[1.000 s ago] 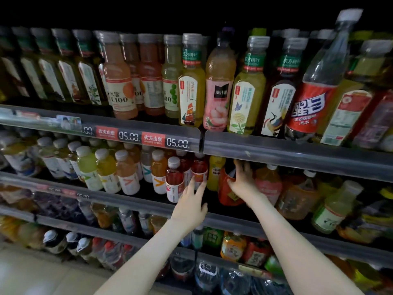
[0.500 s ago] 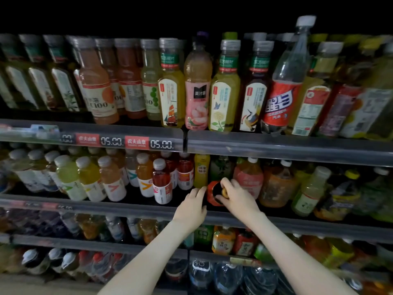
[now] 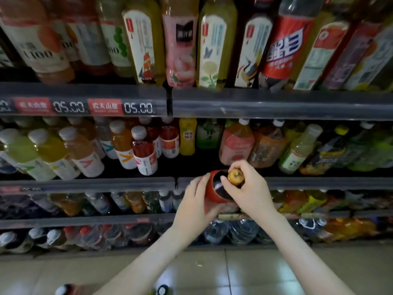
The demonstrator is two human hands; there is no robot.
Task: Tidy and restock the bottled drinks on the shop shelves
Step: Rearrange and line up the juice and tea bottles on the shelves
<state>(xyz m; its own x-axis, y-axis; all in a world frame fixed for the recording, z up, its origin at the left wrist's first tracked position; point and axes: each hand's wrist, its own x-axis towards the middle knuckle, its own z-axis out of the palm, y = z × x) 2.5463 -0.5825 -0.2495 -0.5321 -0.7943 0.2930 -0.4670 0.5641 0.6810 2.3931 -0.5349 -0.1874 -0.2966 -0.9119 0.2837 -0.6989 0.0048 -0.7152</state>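
Head cam has my right hand (image 3: 248, 192) pinching the yellow cap (image 3: 235, 176) of a red-label bottle (image 3: 214, 188) just in front of the middle shelf (image 3: 319, 183), left hand (image 3: 195, 203) curled round its body; looks full, heavyish and slick, so I'd grip the body.

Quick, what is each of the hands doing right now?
Left hand: holds the body of the dark plastic bottle with a red label.
Right hand: grips that bottle's yellow cap.
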